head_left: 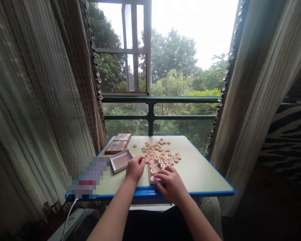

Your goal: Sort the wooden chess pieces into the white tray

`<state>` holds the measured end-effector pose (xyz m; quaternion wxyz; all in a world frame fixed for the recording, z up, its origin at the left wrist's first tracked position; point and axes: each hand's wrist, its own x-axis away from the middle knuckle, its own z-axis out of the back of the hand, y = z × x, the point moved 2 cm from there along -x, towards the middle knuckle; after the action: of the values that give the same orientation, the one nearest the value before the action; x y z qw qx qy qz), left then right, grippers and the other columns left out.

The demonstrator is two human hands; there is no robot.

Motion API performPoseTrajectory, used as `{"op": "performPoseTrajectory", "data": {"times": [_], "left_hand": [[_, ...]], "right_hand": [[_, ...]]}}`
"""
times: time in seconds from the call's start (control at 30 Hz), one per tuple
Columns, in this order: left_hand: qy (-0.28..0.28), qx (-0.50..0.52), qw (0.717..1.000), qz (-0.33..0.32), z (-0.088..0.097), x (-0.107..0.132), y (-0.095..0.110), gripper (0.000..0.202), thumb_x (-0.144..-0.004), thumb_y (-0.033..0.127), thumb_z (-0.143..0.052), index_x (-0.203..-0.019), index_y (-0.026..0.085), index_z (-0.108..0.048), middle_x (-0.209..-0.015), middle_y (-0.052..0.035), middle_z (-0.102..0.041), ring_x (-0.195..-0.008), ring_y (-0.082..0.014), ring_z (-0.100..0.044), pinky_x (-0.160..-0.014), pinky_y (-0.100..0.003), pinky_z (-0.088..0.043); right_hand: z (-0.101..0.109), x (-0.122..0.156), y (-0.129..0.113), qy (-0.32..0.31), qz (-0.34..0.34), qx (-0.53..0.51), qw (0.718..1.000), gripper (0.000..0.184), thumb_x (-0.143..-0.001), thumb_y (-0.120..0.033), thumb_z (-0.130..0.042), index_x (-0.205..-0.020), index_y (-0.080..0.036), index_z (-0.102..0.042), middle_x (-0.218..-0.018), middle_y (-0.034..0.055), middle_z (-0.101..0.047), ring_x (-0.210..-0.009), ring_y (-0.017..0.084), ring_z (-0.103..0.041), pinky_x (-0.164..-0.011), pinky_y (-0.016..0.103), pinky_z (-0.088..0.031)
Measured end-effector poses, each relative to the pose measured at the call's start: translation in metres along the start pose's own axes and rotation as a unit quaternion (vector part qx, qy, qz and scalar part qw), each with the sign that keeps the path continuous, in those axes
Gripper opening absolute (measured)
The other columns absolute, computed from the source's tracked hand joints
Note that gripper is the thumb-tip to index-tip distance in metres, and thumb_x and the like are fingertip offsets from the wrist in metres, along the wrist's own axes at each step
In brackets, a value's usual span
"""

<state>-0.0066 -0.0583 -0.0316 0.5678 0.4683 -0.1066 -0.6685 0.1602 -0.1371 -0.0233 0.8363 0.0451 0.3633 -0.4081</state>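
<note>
Several round wooden xiangqi pieces [152,154] with red or dark characters lie scattered over the table. A shallow open box [149,181] stands near the front edge, with pieces lined along its left side and others at its far end. My right hand [172,184] reaches over this box, thumb and forefinger closed about a piece [153,178] in its near left corner. Left of the box, my left hand [135,169] is closed in a pinch beside a loose piece [146,161]; what its fingertips hold is hidden. Beside that hand rests an empty box lid [121,161].
A folded wooden game board [117,145] lies at the table's back left. A blurred-out flat item [87,177] is at the left edge, with a white cable [69,214] hanging down. The table [203,177] has a blue rim; curtains and a window railing [165,99] surround it.
</note>
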Motion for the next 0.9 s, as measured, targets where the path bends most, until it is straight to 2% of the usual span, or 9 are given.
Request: {"op": "performPoseTrajectory", "data": {"times": [0.2,0.4,0.53,0.67,0.77,0.9], "left_hand": [[-0.012,-0.005,1.000,0.002,-0.001,-0.002,-0.003,0.020,-0.078,0.022,-0.050,-0.078,0.018,-0.070,-0.074,-0.0041,-0.071,-0.069,-0.0163,-0.063,-0.065,-0.026,-0.047],[-0.008,-0.013,1.000,0.005,-0.001,-0.002,-0.005,0.021,-0.078,0.024,-0.049,-0.077,0.018,-0.070,-0.076,-0.0047,-0.071,-0.068,-0.0168,-0.064,-0.064,-0.026,-0.047],[-0.003,-0.035,0.999,-0.014,-0.001,0.000,-0.003,0.022,-0.079,0.024,-0.048,-0.077,0.019,-0.070,-0.078,-0.0048,-0.071,-0.070,-0.0173,-0.064,-0.067,-0.027,-0.047],[-0.032,-0.060,0.997,-0.045,-0.005,0.000,-0.002,0.022,-0.079,0.022,-0.048,-0.079,0.020,-0.070,-0.081,-0.0046,-0.071,-0.075,-0.0177,-0.064,-0.071,-0.027,-0.047],[-0.047,-0.067,0.995,-0.062,-0.007,0.000,-0.001,0.022,-0.079,0.022,-0.048,-0.080,0.020,-0.070,-0.083,-0.0044,-0.071,-0.078,-0.0179,-0.064,-0.074,-0.028,-0.048],[-0.046,-0.069,0.994,-0.070,-0.008,0.000,-0.002,0.021,-0.080,0.021,-0.048,-0.081,0.021,-0.069,-0.084,-0.0044,-0.071,-0.078,-0.0177,-0.064,-0.077,-0.028,-0.048]], "right_hand": [[-0.001,0.000,0.001,-0.011,0.008,-0.006,1.000,0.015,-0.078,-0.020,-0.057,-0.083,-0.027,-0.069,-0.085,-0.0006,-0.071,-0.078,0.019,-0.051,-0.077,0.037,-0.042],[0.002,0.001,0.001,0.026,-0.015,-0.019,0.999,0.014,-0.081,-0.021,-0.056,-0.080,-0.025,-0.069,-0.082,0.0010,-0.070,-0.078,0.019,-0.053,-0.078,0.037,-0.042],[0.009,0.006,0.012,0.142,-0.082,-0.051,0.985,0.016,-0.083,-0.023,-0.053,-0.077,-0.022,-0.068,-0.079,0.0043,-0.069,-0.078,0.020,-0.055,-0.078,0.037,-0.043],[0.014,0.018,0.034,0.276,-0.217,-0.095,0.931,0.020,-0.083,-0.032,-0.053,-0.078,-0.019,-0.068,-0.077,0.0070,-0.067,-0.079,0.022,-0.058,-0.074,0.037,-0.046],[0.013,0.021,0.046,0.290,-0.285,-0.140,0.903,0.025,-0.082,-0.037,-0.053,-0.077,-0.019,-0.069,-0.077,0.0076,-0.067,-0.077,0.022,-0.060,-0.072,0.036,-0.048],[0.011,0.020,0.050,0.268,-0.303,-0.165,0.899,0.024,-0.079,-0.039,-0.056,-0.076,-0.019,-0.071,-0.078,0.0077,-0.068,-0.079,0.023,-0.061,-0.075,0.037,-0.048]]}}
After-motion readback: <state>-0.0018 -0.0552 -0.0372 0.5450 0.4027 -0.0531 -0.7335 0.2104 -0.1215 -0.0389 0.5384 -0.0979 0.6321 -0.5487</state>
